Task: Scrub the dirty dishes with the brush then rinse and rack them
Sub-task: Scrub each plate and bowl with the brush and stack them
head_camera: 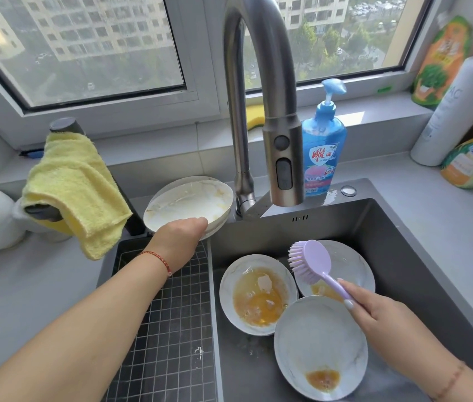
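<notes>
My left hand [181,236] grips the lower rim of a white plate [191,203], tilted upright over the wire rack [171,329] at the sink's back left; a second plate edge shows right behind it. My right hand [374,311] holds the handle of a lilac dish brush [312,264], bristles facing left, above the sink. Three white plates lie in the sink basin [389,236]: one [258,294] with a large orange-yellow smear, one [320,346] nearest me with a small smear, one [351,265] behind the brush.
The steel faucet [284,158] hangs over the basin's back edge. A blue soap bottle [323,158] stands behind it. A yellow cloth [75,190] drapes over a dark holder at the left. Bottles and bags crowd the right counter [461,91].
</notes>
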